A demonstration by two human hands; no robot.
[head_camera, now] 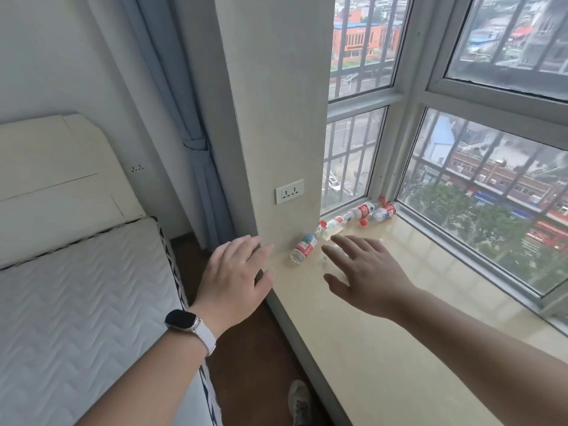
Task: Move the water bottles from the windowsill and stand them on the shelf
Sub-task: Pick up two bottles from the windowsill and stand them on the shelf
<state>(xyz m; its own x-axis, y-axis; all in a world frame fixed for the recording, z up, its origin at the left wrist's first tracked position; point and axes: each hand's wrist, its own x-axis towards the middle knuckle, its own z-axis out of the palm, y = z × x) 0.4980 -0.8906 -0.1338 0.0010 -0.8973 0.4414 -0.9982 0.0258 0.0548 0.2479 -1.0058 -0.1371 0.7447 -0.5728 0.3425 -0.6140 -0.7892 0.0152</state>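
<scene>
Viewpoint: camera on the person's head looked down along both bare arms toward a window corner.
Shoe: one shoe (299, 401) showed on the dark floor, beside the sill's front edge.
Bed: a bare quilted mattress (83, 302) lay to the left, with a pale headboard behind it.
Left hand: the left hand (235, 278), a dark watch (181, 319) on its wrist, was spread flat and held nothing; it hovered off the sill's near corner, probably ready to help gather.
Right hand: the right hand (365, 272) was also spread and empty, palm down over the sill (384, 348), fingers aimed at the nearest bottle, likely about to grasp it.
Nearest bottle: a red-labelled bottle (305, 248) lay on its side between the two hands, touching neither, cap toward the wall.
Other bottles: three more bottles (364, 212) lay on their sides in a loose row running into the far corner by the glass.
Wall: a socket (289, 191) sat on the pale pillar just above the bottles.
Window: barred panes showed buildings and trees below.
Shelf: not in view, so no bottle had yet been carried over.
</scene>
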